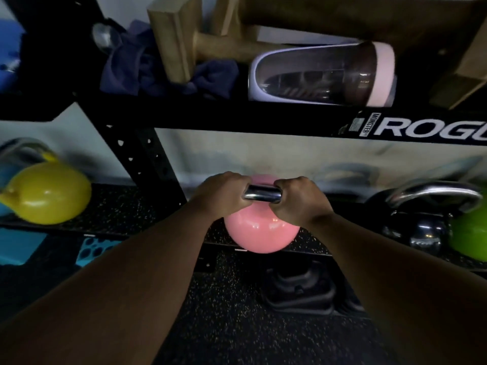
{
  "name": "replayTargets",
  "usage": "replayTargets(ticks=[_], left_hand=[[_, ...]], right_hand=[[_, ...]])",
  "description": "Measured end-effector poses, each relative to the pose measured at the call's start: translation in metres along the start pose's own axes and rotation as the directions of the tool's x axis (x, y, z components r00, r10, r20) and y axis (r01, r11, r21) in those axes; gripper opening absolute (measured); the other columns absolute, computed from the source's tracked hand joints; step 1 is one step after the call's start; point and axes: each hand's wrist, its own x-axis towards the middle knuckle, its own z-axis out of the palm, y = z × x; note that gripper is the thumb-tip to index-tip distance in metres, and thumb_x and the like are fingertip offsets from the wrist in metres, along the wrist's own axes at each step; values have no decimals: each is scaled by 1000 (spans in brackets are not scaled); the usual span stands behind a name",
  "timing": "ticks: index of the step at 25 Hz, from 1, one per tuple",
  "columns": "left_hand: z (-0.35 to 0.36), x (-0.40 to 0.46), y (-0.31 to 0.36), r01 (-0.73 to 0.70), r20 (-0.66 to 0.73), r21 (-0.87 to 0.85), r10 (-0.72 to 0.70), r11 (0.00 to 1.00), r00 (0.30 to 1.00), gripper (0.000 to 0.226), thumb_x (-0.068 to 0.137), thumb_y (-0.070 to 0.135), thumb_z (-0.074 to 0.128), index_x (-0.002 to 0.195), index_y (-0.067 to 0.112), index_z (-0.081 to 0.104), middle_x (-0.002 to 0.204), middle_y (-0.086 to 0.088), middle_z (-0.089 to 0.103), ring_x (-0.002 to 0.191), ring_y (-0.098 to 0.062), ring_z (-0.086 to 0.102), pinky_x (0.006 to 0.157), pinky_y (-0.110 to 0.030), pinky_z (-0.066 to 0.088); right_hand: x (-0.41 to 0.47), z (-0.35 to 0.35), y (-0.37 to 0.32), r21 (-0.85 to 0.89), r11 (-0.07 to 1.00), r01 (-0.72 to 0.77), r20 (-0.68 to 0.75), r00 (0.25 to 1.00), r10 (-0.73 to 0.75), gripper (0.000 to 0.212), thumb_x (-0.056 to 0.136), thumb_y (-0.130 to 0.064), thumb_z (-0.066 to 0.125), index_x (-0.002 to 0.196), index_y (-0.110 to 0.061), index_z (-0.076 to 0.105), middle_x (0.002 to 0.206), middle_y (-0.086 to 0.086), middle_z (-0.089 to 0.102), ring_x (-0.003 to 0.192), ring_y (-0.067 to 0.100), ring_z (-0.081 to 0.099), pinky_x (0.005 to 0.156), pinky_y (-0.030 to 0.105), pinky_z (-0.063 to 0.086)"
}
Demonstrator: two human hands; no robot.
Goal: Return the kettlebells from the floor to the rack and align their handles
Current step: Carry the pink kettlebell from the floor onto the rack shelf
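A pink kettlebell [259, 234] with a shiny steel handle is at the front edge of the rack's lower shelf [121, 209]. My left hand [220, 197] grips the left end of its handle. My right hand [299, 201] grips the right end. Whether the bell rests on the shelf or hangs just above it, I cannot tell. A yellow kettlebell [48, 192] sits on the shelf to the left, a black kettlebell [419, 222] and a green kettlebell [471, 237] to the right.
A black upright post [147, 156] stands just left of the pink bell. The upper shelf beam [290, 117] carries a clear shaker bottle [319, 75], a blue cloth [158, 67] and wooden blocks [174, 38]. A black object [299, 288] lies on the speckled floor below.
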Motion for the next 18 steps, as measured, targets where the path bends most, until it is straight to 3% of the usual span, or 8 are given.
replayTargets(ticks=[4, 7, 9, 12, 15, 18], left_hand=[[21, 23, -23, -11, 10, -9, 11, 1000, 1000, 24, 78, 27, 73, 100, 19, 67, 84, -2, 65, 76, -26, 62, 61, -31, 39], [24, 34, -34, -4, -68, -66, -1, 998, 998, 27, 75, 25, 75, 101, 23, 68, 79, 0, 63, 74, -25, 61, 59, -29, 36], [25, 43, -40, 34, -84, -97, -42, 995, 996, 27, 76, 26, 73, 102, 25, 68, 78, 6, 62, 75, -23, 62, 59, -30, 41], [31, 57, -46, 112, -65, -142, -122, 983, 990, 21, 78, 26, 70, 97, 18, 67, 85, -1, 70, 77, -25, 65, 65, -36, 52], [36, 67, -46, 131, -80, -171, -146, 977, 986, 15, 78, 20, 69, 79, 18, 55, 72, -1, 58, 70, -26, 59, 58, -30, 39], [42, 76, -49, 156, -108, -210, -181, 965, 977, 14, 79, 20, 70, 91, 14, 65, 77, -3, 60, 71, -23, 57, 62, -28, 39]], right_hand=[[18, 19, 7, 38, 999, -32, 19, 999, 32, 16, 79, -15, 66, 94, -16, 71, 67, -7, 54, 57, 16, 55, 53, 17, 36], [36, 23, 11, 56, 996, -70, 11, 998, 69, 14, 78, -12, 67, 86, -23, 65, 60, -16, 48, 51, -2, 44, 47, 10, 27], [50, 23, 12, 49, 994, -101, 23, 995, 100, 17, 78, -14, 67, 79, -27, 56, 60, -11, 51, 52, 7, 49, 46, 16, 31], [65, 27, 17, 6, 992, -130, 11, 992, 130, 7, 79, -18, 67, 85, -18, 63, 71, 3, 63, 63, 22, 56, 54, 24, 39], [73, 27, 20, -25, 990, -137, 13, 990, 138, 14, 81, -21, 68, 95, -17, 65, 78, 4, 64, 66, 20, 57, 57, 27, 44], [81, 28, 21, -11, 988, -152, 24, 988, 152, 17, 82, -19, 68, 99, -16, 63, 82, 7, 66, 66, 23, 62, 59, 35, 55]])
